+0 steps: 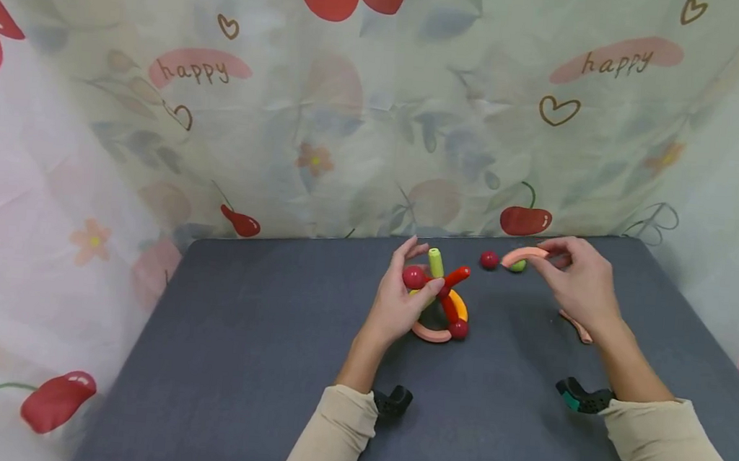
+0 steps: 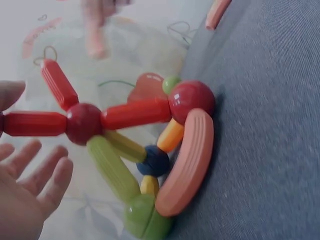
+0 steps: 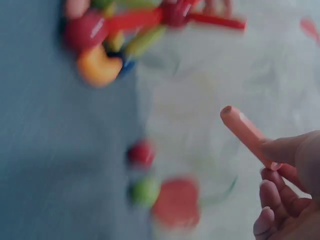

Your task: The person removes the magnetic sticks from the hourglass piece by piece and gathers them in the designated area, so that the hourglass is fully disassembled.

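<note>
My left hand [image 1: 396, 301] holds a build of balls and rods by a red ball [image 1: 413, 277] at its upper left. A red rod [image 2: 35, 123] runs from there to a central red ball [image 2: 84, 124]. Below are green rods [image 2: 114, 170], a blue ball [image 2: 153, 161], a green ball [image 2: 147, 217] and a curved pink rod [image 2: 187, 162] low by the table. A curved orange rod [image 1: 458, 305] forms the base's right side. To the right, above the table, my right hand [image 1: 577, 279] pinches a loose curved pink rod [image 3: 246, 132] near one end between thumb and fingers.
A loose red ball [image 1: 489, 259] and green ball [image 1: 518, 266] lie near the back edge of the grey table [image 1: 254, 366]. Another pink rod [image 1: 575, 326] lies beneath my right wrist. A printed curtain [image 1: 377, 137] hangs behind the table.
</note>
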Action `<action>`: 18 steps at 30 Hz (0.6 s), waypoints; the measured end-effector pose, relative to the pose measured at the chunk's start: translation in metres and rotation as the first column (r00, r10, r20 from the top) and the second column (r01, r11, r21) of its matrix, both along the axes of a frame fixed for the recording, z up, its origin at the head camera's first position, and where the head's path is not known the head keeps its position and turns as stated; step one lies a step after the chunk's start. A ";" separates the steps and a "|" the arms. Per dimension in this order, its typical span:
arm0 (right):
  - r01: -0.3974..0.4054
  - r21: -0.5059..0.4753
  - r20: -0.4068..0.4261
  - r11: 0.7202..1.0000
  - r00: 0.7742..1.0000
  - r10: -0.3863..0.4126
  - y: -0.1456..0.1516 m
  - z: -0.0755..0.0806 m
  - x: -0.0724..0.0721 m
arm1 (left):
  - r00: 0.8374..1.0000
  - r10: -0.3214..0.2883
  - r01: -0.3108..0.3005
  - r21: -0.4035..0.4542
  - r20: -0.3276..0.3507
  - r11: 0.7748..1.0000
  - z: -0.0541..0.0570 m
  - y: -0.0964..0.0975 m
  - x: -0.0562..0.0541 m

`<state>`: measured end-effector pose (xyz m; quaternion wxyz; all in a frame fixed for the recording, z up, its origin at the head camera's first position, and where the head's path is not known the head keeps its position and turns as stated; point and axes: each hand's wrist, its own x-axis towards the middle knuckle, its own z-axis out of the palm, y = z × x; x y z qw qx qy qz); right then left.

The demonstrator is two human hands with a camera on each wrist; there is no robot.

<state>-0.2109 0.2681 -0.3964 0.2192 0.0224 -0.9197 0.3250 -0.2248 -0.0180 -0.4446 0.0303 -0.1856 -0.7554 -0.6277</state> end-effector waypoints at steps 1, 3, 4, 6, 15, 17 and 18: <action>0.030 -0.002 0.035 1.000 0.999 -0.030 0.013 -0.005 0.004 | 1.000 0.010 -0.010 -0.001 0.002 1.000 0.001 0.001 0.000; 0.090 -0.009 0.103 0.996 0.991 -0.088 0.040 -0.016 0.010 | 1.000 0.030 -0.030 -0.001 -0.002 1.000 0.004 0.003 -0.001; 0.118 -0.002 0.127 0.993 0.985 -0.117 0.052 -0.022 0.014 | 0.999 0.039 -0.039 0.003 -0.001 0.999 0.005 0.003 -0.002; 0.185 0.004 0.192 0.983 0.964 -0.183 0.074 -0.034 0.019 | 0.998 0.056 -0.056 0.001 0.003 0.998 0.007 0.005 -0.003; 0.365 -0.031 0.518 0.931 0.802 -0.297 0.131 -0.079 0.031 | 0.991 0.078 -0.074 -0.037 0.107 0.997 0.005 0.013 -0.005; 0.338 -0.008 0.534 0.941 0.797 -0.282 0.136 -0.083 0.033 | 0.987 0.067 -0.060 -0.047 0.147 0.997 0.000 0.015 -0.005; 0.317 0.016 0.538 0.948 0.797 -0.275 0.137 -0.084 0.034 | 0.984 0.060 -0.052 -0.053 0.169 0.997 -0.002 0.017 -0.005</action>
